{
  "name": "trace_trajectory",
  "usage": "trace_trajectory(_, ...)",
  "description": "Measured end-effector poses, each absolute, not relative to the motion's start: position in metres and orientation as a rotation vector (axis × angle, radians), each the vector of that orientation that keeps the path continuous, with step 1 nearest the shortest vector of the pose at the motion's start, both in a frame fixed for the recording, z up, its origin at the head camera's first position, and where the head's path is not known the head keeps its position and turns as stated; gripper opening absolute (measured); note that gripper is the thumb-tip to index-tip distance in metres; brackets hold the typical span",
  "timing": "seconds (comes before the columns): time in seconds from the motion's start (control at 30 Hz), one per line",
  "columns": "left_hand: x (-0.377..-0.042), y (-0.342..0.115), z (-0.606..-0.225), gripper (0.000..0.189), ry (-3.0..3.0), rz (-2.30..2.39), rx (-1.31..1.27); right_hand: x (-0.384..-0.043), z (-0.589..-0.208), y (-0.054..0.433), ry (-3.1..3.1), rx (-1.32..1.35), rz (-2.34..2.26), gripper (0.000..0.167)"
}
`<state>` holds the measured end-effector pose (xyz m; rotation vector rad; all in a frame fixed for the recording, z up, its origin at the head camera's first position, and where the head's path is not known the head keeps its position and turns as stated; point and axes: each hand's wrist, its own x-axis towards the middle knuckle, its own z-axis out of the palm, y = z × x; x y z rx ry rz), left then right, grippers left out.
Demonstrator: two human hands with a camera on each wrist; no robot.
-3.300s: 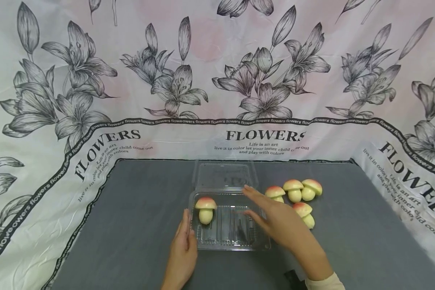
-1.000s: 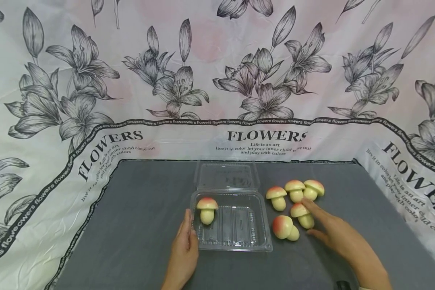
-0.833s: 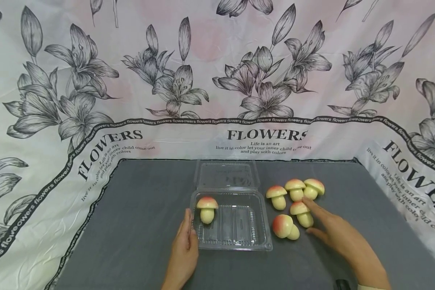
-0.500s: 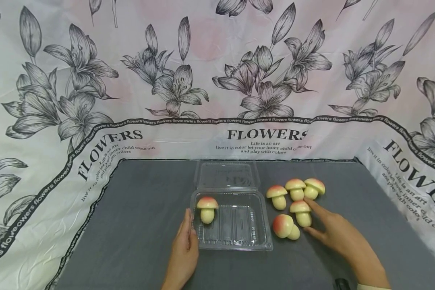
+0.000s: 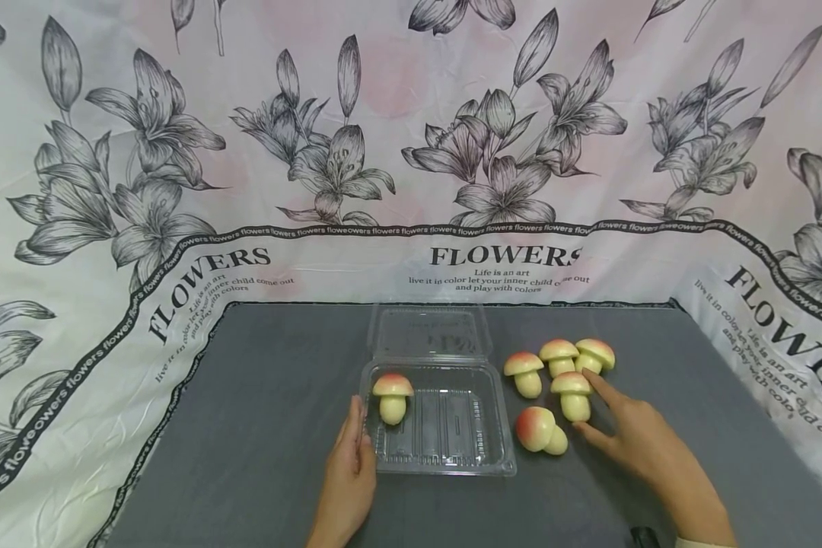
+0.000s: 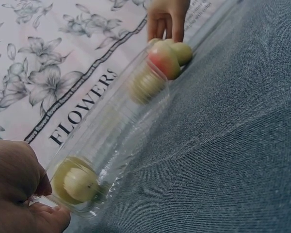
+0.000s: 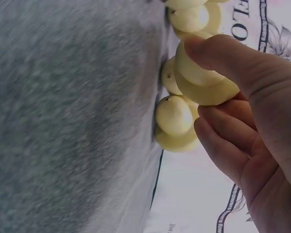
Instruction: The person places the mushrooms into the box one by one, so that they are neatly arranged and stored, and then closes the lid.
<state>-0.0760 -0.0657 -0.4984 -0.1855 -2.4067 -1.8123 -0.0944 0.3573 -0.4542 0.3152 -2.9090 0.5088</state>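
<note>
A clear plastic clamshell container lies with its lid folded back. One mushroom-shaped piece, red-capped with a pale yellow stem, sits in its left part. My left hand holds the container's left side, its thumb and fingers at the rim in the left wrist view. At the right, my right hand pinches another toy mushroom. The right wrist view shows the thumb on this mushroom and the fingers behind its cap.
Several more mushrooms stand beside the container: one by its right rim, a pair behind the held one, and a tipped mushroom nearer the front. Flower-printed cloth rises behind the grey tabletop.
The right hand has gone from over the container to the mushrooms at the right, where a tipped one now lies. It has straightened and slightly raised the pinched mushroom. The left hand stays put.
</note>
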Motion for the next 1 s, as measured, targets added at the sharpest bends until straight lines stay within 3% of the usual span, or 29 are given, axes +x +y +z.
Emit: trace_trajectory(1.0, -0.077, -0.067, -0.499, 0.066, -2.41, -1.803, -0.186, -0.097, -0.418, 0.317, -2.796, 0.282, 0.54, 0.088)
